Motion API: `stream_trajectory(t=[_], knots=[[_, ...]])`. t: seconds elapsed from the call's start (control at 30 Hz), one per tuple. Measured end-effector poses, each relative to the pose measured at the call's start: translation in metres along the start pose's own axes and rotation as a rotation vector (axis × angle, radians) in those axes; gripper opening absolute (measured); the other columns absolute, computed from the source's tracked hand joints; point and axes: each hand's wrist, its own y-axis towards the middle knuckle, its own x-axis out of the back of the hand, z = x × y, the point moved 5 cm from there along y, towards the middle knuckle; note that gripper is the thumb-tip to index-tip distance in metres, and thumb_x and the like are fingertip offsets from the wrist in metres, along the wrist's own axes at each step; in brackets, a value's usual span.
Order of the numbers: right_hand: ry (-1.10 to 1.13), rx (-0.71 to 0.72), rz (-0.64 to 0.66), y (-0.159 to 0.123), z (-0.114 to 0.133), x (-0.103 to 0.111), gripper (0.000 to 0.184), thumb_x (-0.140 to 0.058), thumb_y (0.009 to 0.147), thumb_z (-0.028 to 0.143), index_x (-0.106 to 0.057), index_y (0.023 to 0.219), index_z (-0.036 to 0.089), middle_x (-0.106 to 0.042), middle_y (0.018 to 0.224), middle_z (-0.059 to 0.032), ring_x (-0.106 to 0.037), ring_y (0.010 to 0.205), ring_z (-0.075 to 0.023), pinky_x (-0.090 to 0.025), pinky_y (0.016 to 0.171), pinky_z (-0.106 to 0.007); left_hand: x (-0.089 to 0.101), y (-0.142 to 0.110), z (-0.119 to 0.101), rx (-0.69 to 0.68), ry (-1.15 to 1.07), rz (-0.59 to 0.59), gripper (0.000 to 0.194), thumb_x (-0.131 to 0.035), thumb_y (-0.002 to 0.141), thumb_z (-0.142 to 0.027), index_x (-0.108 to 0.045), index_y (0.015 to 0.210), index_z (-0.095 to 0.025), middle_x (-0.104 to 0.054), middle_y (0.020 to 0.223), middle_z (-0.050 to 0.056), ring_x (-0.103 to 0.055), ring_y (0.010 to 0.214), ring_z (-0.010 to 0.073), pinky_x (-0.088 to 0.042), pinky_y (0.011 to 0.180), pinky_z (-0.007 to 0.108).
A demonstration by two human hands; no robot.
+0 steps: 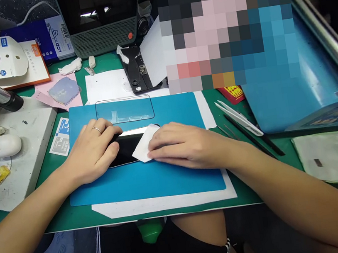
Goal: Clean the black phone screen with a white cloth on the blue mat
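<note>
A phone [125,150] with a dark, glossy screen lies lengthwise on the blue mat [139,181]. My left hand [97,151] grips its left end, thumb on the near side and fingers over the far edge. Between the fingers of my right hand [187,145] is a white wipe [144,146], pressed flat on the right part of the screen. The wipe and my right hand hide that end of the phone. Just beyond, a clear screen protector [132,110] with a thin dark border lies on the mat.
Tweezers [240,118] and dark thin tools lie right of the mat, beside a blue machine [275,103]. A light-green packet [333,158] rests at the front right. On the left, a white box [30,150] carries an earbud case [5,146]. A screen device [102,22] stands behind.
</note>
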Motion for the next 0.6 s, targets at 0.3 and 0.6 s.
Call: stream_trajectory(t=[0.3,0.6], knots=[[-0.011,0.053,-0.022,-0.001,0.011,0.004,0.016,-0.063,0.109,0.018,-0.078,0.112,0.016,-0.085,0.116,-0.011,-0.08,0.111,-0.0229,-0.066,0.095,-0.041,0.012,-0.007,0.008,0.126,-0.203,-0.294,0.052,-0.031,0.107,-0.051,-0.053,0.144,-0.023,-0.068,0.12,0.011,-0.056,0.104,0.0304,-0.046,0.095,0.057],[-0.028,0.078,-0.085,0.008,0.016,-0.002,0.015,-0.064,0.109,0.018,-0.077,0.103,0.017,-0.085,0.103,-0.0085,-0.08,0.099,-0.0209,-0.068,0.086,-0.037,0.021,-0.021,0.01,0.154,-0.259,-0.638,0.052,-0.034,0.103,-0.066,-0.054,0.134,-0.029,-0.066,0.118,0.007,-0.06,0.108,0.0289,-0.051,0.101,0.057]])
